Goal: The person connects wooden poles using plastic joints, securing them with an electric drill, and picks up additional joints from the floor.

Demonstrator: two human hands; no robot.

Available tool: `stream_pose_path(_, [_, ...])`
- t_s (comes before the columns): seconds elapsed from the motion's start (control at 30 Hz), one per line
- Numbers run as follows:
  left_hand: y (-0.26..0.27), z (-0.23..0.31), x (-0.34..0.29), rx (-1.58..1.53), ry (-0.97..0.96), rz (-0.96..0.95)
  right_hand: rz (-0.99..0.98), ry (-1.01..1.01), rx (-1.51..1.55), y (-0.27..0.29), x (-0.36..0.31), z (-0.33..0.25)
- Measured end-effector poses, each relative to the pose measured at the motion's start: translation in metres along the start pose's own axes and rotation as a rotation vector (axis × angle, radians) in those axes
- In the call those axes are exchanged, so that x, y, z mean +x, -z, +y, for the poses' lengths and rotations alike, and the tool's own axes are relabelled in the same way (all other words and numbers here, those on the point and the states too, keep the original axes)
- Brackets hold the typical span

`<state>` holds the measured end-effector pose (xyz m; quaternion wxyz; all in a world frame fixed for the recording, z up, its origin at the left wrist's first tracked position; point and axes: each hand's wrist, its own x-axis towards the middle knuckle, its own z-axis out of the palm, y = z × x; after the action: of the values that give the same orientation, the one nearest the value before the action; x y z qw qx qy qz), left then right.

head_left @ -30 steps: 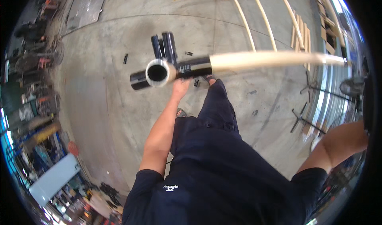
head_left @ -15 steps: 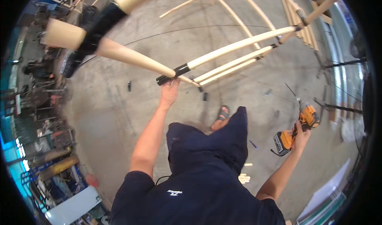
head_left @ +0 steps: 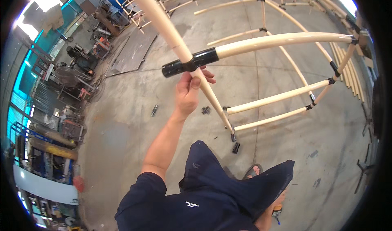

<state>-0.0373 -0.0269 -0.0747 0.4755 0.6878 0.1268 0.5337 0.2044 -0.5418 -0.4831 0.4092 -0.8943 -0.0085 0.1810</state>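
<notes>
Head view: shiny cream pole [head_left: 170, 33] slanting down just ahead, black joint [head_left: 173, 69] sitting across it. Left hand [head_left: 188, 95] holding pole just under joint, thumb, fingers curling round. Right hand [head_left: 281, 196] hiding by leg [head_left: 261, 186]; cannot tell fingers. Rails [head_left: 277, 97] edging right; gray floor [head_left: 122, 157] spreading wide left.

You're in a workshop, and a roomy one: bare, stained concrete floor [head_left: 118, 161] spreads around you, with a flat grey sheet [head_left: 132, 51] lying on it and black pipe connectors [head_left: 236, 148] strewn about. Dark machinery [head_left: 76, 51] crowds the side to your left. Ahead of you is a cream pipe frame [head_left: 280, 95], with similar pipes [head_left: 348, 71] in a row to your right.
</notes>
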Motion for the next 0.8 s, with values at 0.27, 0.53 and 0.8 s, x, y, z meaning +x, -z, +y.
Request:
stream_pose_path(0.27, [-0.004, 0.018, 0.002, 0.046, 0.023, 0.047, -0.122, -0.26, -0.24, -0.01, -0.039, 0.114])
stream_pose_path(0.53, [0.036, 0.048, -0.03, 0.681, -0.236, -0.063, -0.262, -0.276, -0.401, -0.032, -0.008, 0.109])
stream_pose_path(0.8, [-0.06, 0.124, -0.022, 0.46, -0.768, -0.66, -0.194, 0.388, -0.568, -0.033, 0.133, -0.132])
